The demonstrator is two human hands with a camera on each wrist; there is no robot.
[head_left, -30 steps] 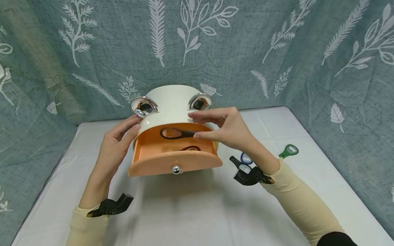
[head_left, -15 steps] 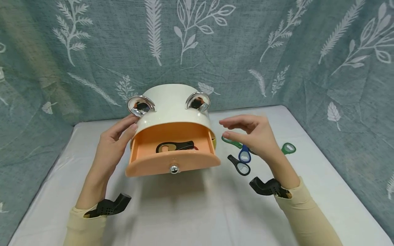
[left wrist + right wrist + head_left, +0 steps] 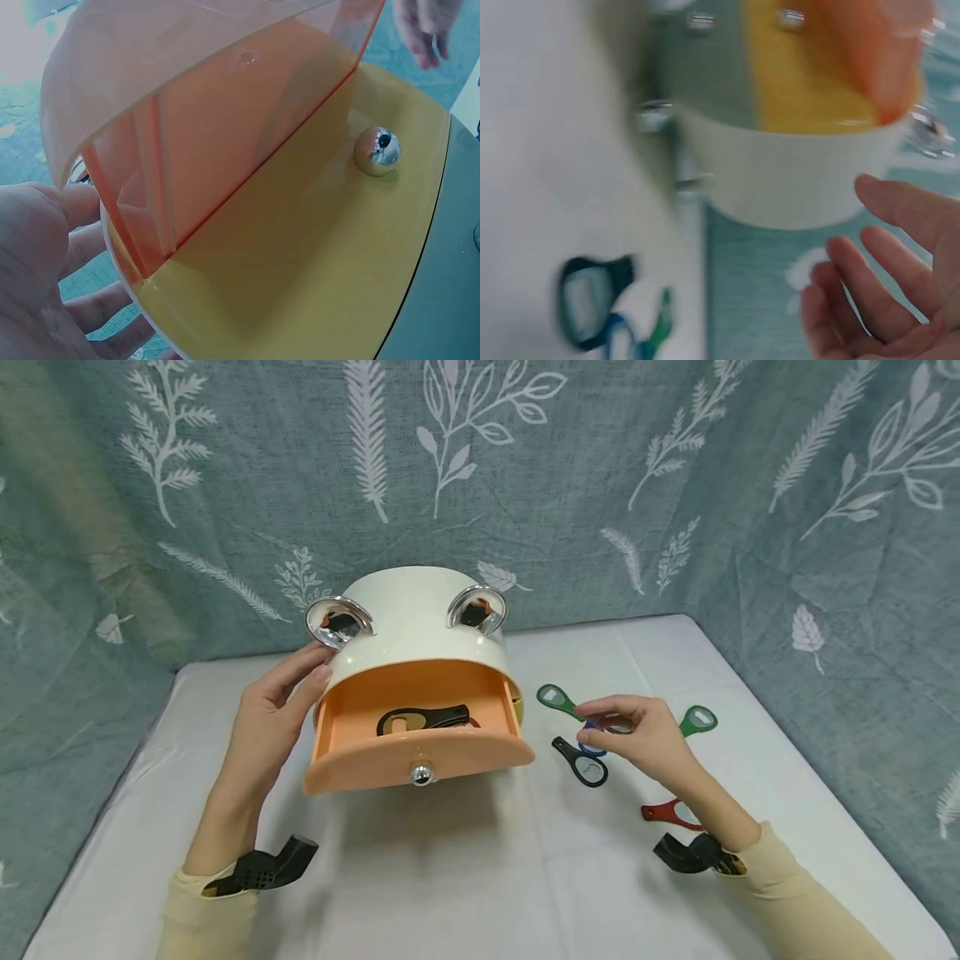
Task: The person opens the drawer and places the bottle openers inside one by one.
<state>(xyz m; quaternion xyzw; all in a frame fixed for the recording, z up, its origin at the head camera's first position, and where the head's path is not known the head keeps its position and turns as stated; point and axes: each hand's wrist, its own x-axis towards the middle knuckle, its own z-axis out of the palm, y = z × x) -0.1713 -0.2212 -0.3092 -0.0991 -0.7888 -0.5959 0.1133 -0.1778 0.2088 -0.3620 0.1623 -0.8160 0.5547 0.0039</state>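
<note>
My left grip (image 3: 266, 718) rests on the left side of the white box (image 3: 420, 618), fingers spread and fairly straight, not clenched. Light, even pressure should be enough to steady it; a hard push could turn it. The drawer (image 3: 375, 766) stands out of the box, with a black opener (image 3: 450, 717) lying inside and a bit of something red beside it.

Right of the box, on the counter (image 3: 465, 893), come a green opener (image 3: 567, 707) and a second black opener (image 3: 573, 753). The blue opener (image 3: 592, 751), nearest my fingertips, lies by them, partly covered by my thumb. My right grip (image 3: 648, 735) is over it, moderately wide, thumb and fingers apart and holding nothing that I can see. I judge it best to pinch the blue handle alone and lift straight up, since I cannot tell whether it touches the green one. A dark opener (image 3: 619, 731) shows between my thumb and fingers, so I should close narrowly. Farther right, a red opener (image 3: 660, 812) lies beside my wrist; I should lift that forearm clear of it.
</note>
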